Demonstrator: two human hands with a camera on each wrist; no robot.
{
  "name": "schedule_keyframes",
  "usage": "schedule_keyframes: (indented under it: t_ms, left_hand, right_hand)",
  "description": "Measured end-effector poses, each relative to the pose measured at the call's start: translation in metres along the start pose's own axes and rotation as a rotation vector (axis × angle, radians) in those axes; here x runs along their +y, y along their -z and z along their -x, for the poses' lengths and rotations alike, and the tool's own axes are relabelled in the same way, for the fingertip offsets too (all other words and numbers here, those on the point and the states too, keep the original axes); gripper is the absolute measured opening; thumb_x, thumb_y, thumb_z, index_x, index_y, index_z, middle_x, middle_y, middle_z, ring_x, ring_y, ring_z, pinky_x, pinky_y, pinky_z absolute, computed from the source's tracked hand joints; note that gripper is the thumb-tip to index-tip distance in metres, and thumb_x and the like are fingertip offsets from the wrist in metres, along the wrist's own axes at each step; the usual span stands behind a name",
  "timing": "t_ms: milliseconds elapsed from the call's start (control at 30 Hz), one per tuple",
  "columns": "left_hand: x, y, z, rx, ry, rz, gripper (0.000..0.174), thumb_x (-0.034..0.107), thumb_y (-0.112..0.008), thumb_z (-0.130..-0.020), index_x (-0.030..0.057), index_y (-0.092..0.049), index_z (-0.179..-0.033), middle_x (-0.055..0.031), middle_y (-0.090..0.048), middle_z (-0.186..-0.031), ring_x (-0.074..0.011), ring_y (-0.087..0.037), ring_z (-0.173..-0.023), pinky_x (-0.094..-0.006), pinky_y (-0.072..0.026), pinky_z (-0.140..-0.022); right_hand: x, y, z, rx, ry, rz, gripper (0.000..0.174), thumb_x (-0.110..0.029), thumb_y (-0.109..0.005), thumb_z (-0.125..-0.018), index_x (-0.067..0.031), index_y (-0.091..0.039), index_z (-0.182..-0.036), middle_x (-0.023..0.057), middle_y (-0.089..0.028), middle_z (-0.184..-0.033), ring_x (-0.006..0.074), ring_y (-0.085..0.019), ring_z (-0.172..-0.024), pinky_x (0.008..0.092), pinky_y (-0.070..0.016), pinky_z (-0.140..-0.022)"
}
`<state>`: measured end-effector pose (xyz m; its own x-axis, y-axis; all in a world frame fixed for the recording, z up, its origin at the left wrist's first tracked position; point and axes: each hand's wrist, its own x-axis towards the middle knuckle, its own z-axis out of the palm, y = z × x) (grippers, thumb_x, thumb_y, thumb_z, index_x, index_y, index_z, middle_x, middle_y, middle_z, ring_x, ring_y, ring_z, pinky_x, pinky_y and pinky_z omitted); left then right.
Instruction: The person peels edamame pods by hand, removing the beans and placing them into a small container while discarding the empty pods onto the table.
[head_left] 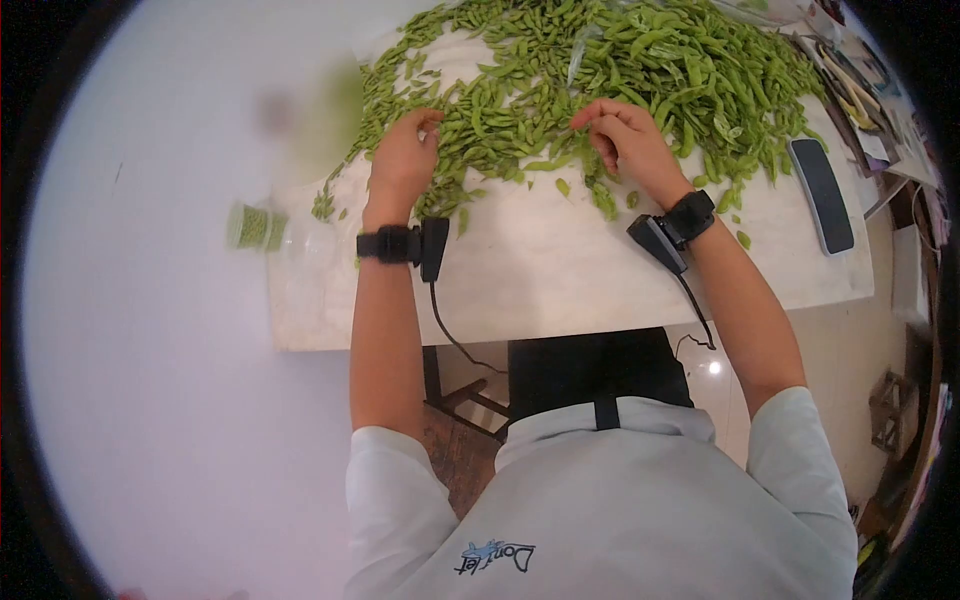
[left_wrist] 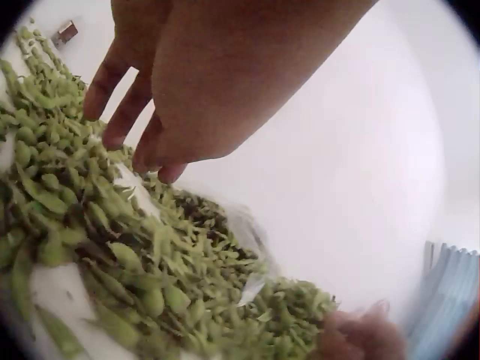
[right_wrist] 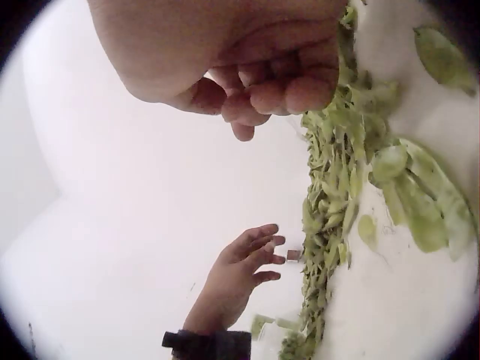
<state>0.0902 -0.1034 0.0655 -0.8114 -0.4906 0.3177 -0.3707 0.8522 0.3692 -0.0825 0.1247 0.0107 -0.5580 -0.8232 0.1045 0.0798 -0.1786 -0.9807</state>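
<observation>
Green pods [head_left: 700,85], heaped from eleven to one o'clock; left hand [head_left: 404,160] at eleven, fingers loosely spread, visibly empty; right hand [head_left: 640,155] at one, fingers curled, any hold unclear; light, single-pod fingertip contact probably works best, limiting crushing.

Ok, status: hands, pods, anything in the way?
Left hand relaxed, right hand loosely curled, nothing visible in either. Soybean pods heaped and scattered across table. Phone beside them, away from both hands.
</observation>
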Motion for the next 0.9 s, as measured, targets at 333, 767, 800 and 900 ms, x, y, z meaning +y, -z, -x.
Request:
schedule_keyframes:
  t_ms: [333, 767, 800, 900]
  left_hand:
    - [0.007, -0.036, -0.051, -0.033, -0.030, 0.156, 0.023, 0.010, -0.054, -0.084, 0.0083, -0.063, -0.104, -0.0120, -0.064, -0.101, -0.0294, -0.061, -0.092, -0.0379, -0.0471, -0.079]
    - [0.033, -0.066, -0.085, -0.261, 0.083, -0.285, 0.024, 0.030, -0.066, -0.076, 0.0114, -0.068, -0.090, -0.0106, -0.067, -0.087, -0.0296, -0.064, -0.082, -0.0393, -0.0497, -0.072]
    - [0.034, -0.068, -0.083, -0.226, 0.094, -0.326, 0.025, 0.032, -0.067, -0.075, 0.0114, -0.068, -0.089, -0.0108, -0.067, -0.086, -0.0295, -0.064, -0.082, -0.0396, -0.0499, -0.071]
    - [0.036, -0.072, -0.081, -0.147, 0.116, -0.421, 0.029, 0.035, -0.070, -0.072, 0.0106, -0.069, -0.087, -0.0113, -0.067, -0.086, -0.0297, -0.064, -0.081, -0.0406, -0.0502, -0.069]
  right_hand:
    - [0.005, -0.001, -0.002, 0.032, 0.026, 0.134, 0.024, -0.024, -0.051, -0.092, -0.0020, -0.060, -0.095, -0.0026, -0.047, -0.056, 0.0048, -0.040, -0.044, 0.0215, -0.0326, -0.042]
    - [0.006, 0.001, -0.004, 0.051, 0.070, 0.196, 0.019, -0.016, -0.049, -0.093, -0.0013, -0.058, -0.100, -0.0045, -0.044, -0.055, 0.0029, -0.035, -0.042, 0.0202, -0.0279, -0.040]
    - [0.005, 0.000, -0.004, 0.049, 0.067, 0.196, 0.018, -0.016, -0.049, -0.093, -0.0013, -0.058, -0.100, -0.0045, -0.044, -0.055, 0.0029, -0.035, -0.042, 0.0201, -0.0276, -0.040]
    - [0.002, 0.000, -0.002, 0.017, 0.045, 0.202, 0.019, -0.017, -0.049, -0.093, -0.0014, -0.058, -0.099, -0.0044, -0.044, -0.055, 0.0030, -0.034, -0.043, 0.0207, -0.0278, -0.041]
